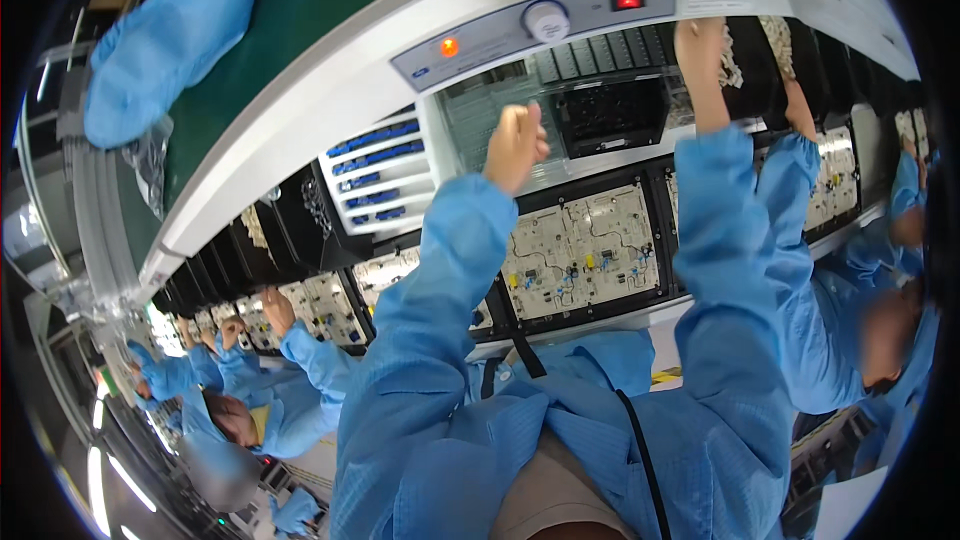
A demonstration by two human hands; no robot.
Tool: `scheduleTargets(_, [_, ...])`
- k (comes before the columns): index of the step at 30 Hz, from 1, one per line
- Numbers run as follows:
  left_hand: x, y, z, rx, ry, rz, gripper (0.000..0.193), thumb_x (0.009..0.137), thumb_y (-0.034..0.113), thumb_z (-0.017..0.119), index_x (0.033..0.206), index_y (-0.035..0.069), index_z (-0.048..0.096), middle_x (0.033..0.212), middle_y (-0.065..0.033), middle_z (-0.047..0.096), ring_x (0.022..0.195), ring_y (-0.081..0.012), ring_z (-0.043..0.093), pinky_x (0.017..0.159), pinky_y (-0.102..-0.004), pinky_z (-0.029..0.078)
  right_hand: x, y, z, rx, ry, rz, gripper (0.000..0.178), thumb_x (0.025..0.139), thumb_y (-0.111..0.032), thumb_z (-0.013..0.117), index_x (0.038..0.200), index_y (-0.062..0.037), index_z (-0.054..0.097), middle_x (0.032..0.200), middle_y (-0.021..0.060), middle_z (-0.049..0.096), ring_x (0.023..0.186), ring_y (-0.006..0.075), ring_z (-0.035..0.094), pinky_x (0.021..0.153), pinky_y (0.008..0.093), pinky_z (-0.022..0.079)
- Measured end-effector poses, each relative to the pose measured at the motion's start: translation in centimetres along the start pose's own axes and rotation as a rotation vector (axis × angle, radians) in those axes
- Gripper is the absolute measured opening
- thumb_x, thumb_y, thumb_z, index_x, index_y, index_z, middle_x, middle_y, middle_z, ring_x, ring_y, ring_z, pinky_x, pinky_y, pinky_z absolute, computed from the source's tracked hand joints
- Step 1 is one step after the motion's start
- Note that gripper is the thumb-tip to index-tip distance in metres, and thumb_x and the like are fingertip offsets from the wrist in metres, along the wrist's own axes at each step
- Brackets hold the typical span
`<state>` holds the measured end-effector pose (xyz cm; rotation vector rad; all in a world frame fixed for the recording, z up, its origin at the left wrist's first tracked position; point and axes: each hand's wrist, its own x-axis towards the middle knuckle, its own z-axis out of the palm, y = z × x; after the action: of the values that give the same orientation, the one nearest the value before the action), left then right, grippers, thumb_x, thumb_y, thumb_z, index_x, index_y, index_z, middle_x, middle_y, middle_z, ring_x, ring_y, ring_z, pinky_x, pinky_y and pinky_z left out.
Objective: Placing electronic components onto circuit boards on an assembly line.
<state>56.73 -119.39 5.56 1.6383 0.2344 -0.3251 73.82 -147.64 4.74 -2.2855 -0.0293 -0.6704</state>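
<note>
My left hand (516, 147) is raised over clear plastic trays (470, 125), its fingers curled closed. Whatever may be inside that fist is hidden. Further right, my right hand (700, 52) reaches up to the parts bins under the control panel, beside a heap of small white parts (730, 65). The ends of its fingers are blurred and partly out of sight, so I cannot make out a grip. Between and below my forearms lies a pale circuit board (580, 250) with yellow and blue components, set in a black frame (655, 210).
A panel (500, 35) with a knob (546, 20) and a lit red switch (628, 2) spans above the bins. A black bin (610, 115) and a white rack with blue parts (380, 165) stand near my left hand. Co-workers in blue sleeves (790, 190) work on both sides.
</note>
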Motion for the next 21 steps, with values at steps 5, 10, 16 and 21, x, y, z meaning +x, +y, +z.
scheduleTargets(5, [-17.3,-3.6,1.5,0.213,-0.274,-0.083,0.026,0.096,0.031,0.055,0.102,0.006,0.056,0.085,-0.0099,0.060,0.074,-0.0170,0.060,0.067,-0.0322,0.049,-11.9,-15.7,-0.3,0.248,-0.179,-0.462,0.022,0.083,0.003,0.058,0.102,-0.0048,0.063,0.101,0.0111,0.063,0.087,0.0277,0.062,0.077,0.0355,0.050])
scheduleTargets(10, [-29.5,-9.8,6.2,0.162,-0.759,-0.179,0.019,0.089,0.024,0.061,0.096,0.006,0.057,0.085,-0.0134,0.065,0.075,-0.0278,0.063,0.069,-0.0384,0.049,-14.6,-18.3,10.1,-0.220,-0.443,-0.619,0.027,0.084,-0.001,0.058,0.110,-0.0023,0.063,0.115,0.0121,0.058,0.090,0.0275,0.063,0.081,0.0352,0.050])
scheduleTargets(16, [-35.4,-19.5,8.0,0.247,-0.906,-0.304,0.029,0.088,0.033,0.057,0.097,0.006,0.059,0.082,-0.0176,0.066,0.075,-0.0342,0.063,0.067,-0.0471,0.048,-12.1,-15.2,14.6,-0.548,-0.525,-0.550,0.013,0.083,-0.006,0.053,0.092,0.0007,0.060,0.099,0.0188,0.057,0.090,0.0322,0.060,0.077,0.0376,0.051])
scheduleTargets(21, [-35.6,-31.9,9.9,0.709,-0.959,-0.106,0.039,0.095,0.037,0.047,0.112,0.004,0.056,0.099,-0.0235,0.064,0.090,-0.0431,0.062,0.083,-0.0510,0.048,-12.2,-15.6,14.7,-0.734,-0.562,-0.604,0.016,0.083,-0.003,0.051,0.095,0.0006,0.061,0.098,0.0174,0.059,0.096,0.0292,0.059,0.082,0.0347,0.050])
